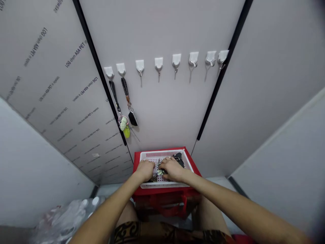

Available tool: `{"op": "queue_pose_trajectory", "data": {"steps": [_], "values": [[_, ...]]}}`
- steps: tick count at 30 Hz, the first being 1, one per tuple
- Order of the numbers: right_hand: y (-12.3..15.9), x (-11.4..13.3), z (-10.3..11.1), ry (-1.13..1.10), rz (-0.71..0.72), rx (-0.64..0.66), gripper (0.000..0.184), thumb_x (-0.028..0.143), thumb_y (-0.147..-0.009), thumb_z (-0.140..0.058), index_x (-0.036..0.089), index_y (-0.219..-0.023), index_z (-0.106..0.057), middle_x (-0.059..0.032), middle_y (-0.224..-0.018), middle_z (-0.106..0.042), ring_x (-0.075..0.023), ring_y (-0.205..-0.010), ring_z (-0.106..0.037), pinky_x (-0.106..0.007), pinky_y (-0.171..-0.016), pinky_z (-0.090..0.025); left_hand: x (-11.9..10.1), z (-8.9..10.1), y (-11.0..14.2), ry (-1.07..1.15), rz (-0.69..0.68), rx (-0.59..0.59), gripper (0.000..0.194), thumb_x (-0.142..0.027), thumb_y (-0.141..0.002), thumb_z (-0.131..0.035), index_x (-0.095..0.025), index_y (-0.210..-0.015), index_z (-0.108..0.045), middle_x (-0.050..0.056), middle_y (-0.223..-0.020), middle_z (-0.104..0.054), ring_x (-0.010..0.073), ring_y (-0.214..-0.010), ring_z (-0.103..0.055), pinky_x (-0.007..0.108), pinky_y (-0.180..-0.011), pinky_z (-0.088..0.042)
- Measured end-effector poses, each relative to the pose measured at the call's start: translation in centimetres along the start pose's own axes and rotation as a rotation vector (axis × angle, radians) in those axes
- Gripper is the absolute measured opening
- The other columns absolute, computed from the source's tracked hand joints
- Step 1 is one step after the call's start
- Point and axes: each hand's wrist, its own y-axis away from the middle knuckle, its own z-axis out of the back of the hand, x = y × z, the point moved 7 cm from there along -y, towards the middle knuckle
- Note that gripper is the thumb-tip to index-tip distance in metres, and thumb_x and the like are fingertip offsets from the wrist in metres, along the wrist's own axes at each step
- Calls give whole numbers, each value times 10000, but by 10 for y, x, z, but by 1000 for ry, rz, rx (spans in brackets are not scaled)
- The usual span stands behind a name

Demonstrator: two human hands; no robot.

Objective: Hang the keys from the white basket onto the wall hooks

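Both hands are inside a white plastic basket (165, 185) with slotted, perforated sides. My left hand (145, 170) is at its left end, fingers curled down; whatever is in them is hidden. Beside those fingers lie small brass-coloured pieces (153, 179). My right hand (172, 168) bends its fingers over a small black, white and greenish keychain (159, 172) near the middle, and its grip is partly hidden. Behind the right hand, a dark item (179, 158) rests in the back right corner of the basket.
The basket stands on a red box or bag (195, 169). White adhesive hooks (158, 64) run along the wall panel. Two of them carry a green-trinket keychain (123, 123) and a black-strap keychain (132, 118). Plastic-wrapped bottles (76, 213) sit at lower left.
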Motion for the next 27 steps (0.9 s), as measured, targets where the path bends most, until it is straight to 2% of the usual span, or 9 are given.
{"op": "queue_pose_trajectory", "data": {"steps": [5, 9, 11, 14, 18, 23, 27], "values": [[-7, 8, -9, 28, 18, 37, 210, 265, -571, -510, 181, -756, -563, -66, -806, -513, -193, -795, -413, -307, -679, -283, -1, 1, 1, 14, -9, -1, 200, -139, -596, -371, -126, -669, -557, 136, -759, -565, 221, -742, -499, 313, -655, -343], [-7, 4, -3, -70, -28, -24, 118, 174, -581, -453, 155, -651, -546, -55, -730, -520, -166, -746, -422, -275, -654, -294, 9, 7, 1, 295, 28, -29, 145, -159, -595, -367, -148, -627, -508, 57, -630, -542, 154, -601, -483, 247, -540, -340], [-7, -1, 1, -229, -60, -66, 104, 140, -580, -425, 144, -620, -521, -31, -655, -511, -126, -661, -425, -239, -610, -304, 14, 11, -1, 527, 19, -44, 102, -135, -579, -370, -152, -593, -469, -2, -538, -482, 102, -515, -433, 200, -478, -309], [-7, -10, 5, -615, -126, -93, 101, 117, -605, -371, 137, -606, -469, 27, -511, -434, -65, -486, -363, -183, -480, -284, 17, 19, -3, 913, 7, -64, 54, -102, -556, -382, -149, -563, -409, -58, -459, -379, 55, -439, -354, 163, -430, -266], [-7, -13, 14, -1090, -174, -101, 50, 180, -628, -402, 143, -635, -434, 72, -447, -339, -37, -401, -275, -161, -404, -226, 18, 40, -4, 1331, 6, -154, 81, -117, -550, -419, -148, -617, -385, -73, -466, -396, 39, -439, -370, 156, -451, -279], [-5, 1, 38, -1346, -61, -102, 126, 252, -618, -463, 140, -672, -478, 37, -552, -445, -48, -512, -391, -178, -524, -313, 11, 66, -2, 1585, -4, -178, 131, -132, -542, -431, -155, -656, -371, -60, -496, -455, 52, -471, -440, 177, -493, -323], [-7, -4, 45, -1444, -137, -141, 227, 328, -687, -346, 141, -703, -474, 9, -538, -490, -74, -512, -444, -199, -511, -332, 14, 81, 2, 1623, 17, -243, 145, -133, -537, -438, -159, -661, -367, -58, -512, -465, 49, -472, -446, 173, -486, -324]]}}
